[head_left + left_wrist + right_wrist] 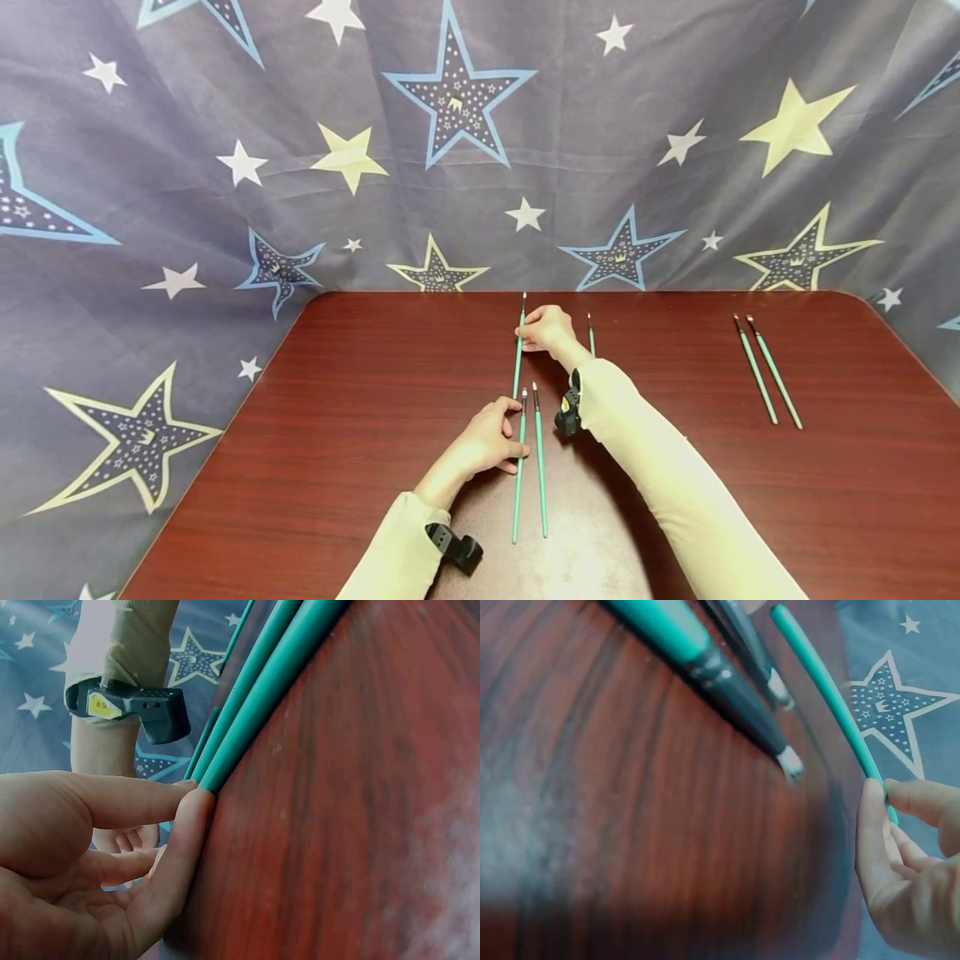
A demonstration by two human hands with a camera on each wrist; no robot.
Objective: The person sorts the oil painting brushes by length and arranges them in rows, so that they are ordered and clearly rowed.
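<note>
Right fingers [871,832] pinch one slim, pale-tipped teal brush [517,362], left fingers [182,844] another brush [517,508].

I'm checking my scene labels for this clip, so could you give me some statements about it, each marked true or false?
1. Six brushes can be seen in the head view. True.
2. The table is white. False: the table is reddish brown.
3. The right hand pinches a brush. True.
4. The two brushes on the person's right have their bristles toward the person. False: their bristles point toward the star-patterned backdrop.
5. A black device is strapped at each wrist. True.
6. The left hand is nearer the backdrop than the right. False: the right hand is nearer.
</note>
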